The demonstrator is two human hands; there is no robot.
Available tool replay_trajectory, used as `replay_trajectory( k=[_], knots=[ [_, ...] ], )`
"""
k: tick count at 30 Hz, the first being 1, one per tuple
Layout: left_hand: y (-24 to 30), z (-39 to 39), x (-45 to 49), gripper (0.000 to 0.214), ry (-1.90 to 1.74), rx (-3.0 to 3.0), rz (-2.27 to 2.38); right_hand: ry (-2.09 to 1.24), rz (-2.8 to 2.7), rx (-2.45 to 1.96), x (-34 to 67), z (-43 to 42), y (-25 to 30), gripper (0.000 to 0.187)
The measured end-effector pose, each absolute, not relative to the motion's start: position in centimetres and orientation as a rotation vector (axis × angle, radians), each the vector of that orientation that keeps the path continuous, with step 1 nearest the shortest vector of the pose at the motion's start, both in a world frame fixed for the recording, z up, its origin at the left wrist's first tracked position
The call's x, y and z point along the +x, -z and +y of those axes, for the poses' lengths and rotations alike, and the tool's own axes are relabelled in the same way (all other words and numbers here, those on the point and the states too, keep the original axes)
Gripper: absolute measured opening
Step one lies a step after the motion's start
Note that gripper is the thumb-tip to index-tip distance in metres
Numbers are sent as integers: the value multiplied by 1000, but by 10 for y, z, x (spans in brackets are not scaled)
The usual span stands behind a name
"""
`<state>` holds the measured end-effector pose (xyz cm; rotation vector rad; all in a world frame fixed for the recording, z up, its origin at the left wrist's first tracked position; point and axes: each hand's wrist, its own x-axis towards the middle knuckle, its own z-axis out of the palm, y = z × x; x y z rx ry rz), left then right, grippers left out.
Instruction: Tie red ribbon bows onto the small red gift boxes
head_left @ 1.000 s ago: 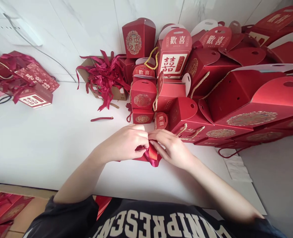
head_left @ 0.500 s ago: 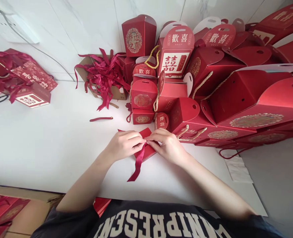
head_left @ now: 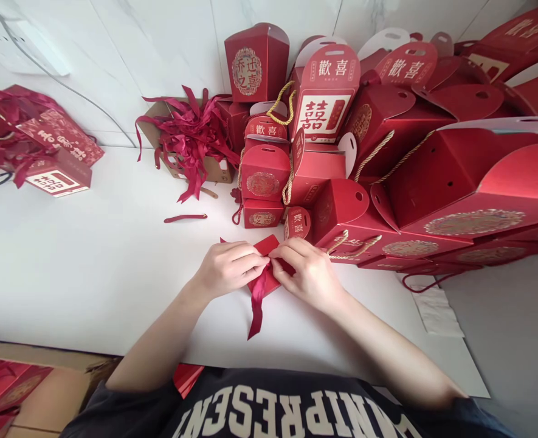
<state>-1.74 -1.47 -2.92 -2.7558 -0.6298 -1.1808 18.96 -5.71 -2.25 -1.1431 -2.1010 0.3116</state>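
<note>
On the white table in front of me lies a small red gift box (head_left: pixel 267 245), largely covered by my hands. A dark red ribbon (head_left: pixel 256 307) crosses its top, and one loose end hangs over the near side onto the table. My left hand (head_left: pixel 232 265) pinches the ribbon above the box with thumb and fingertips. Meeting it there, my right hand (head_left: pixel 306 267) is closed in a pinch on the same ribbon. The fingertips of both hands nearly touch, hiding the spot where the ribbon is held. A short ribbon end pokes out behind my left hand.
Stacked red gift boxes (head_left: pixel 326 115) fill the back and right. An open carton (head_left: pixel 152 125) of ribbons stands behind, with a narrow red strip (head_left: pixel 185 218) before it. Ribboned boxes (head_left: pixel 59 173) sit far left. More boxes lie in a cardboard carton (head_left: pixel 50 398) at lower left.
Both hands stay at the box, still pinching the ribbon with slight finger shifts. The hanging ribbon end has swung a little to the right and lower.
</note>
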Motion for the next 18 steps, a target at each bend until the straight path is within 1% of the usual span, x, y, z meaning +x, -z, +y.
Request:
replay_trajectory(
  k=[5, 9, 15, 18],
  knots=[
    [30, -16, -17, 12, 1190, -2749, -606, -463, -2141, -1054, 188, -55, 22, 19],
    [31, -16, -18, 13, 1217, -2761, -591, -399, -2120, -1054, 187, -54, 23, 16],
    [30, -15, -20, 12, 1225, -2766, -605, -554, -2137, -1025, 188, -53, 20, 22],
    [30, -15, -19, 11, 1225, -2753, -596, -518, -2136, -1022, 190, -51, 18, 21]
  ],
)
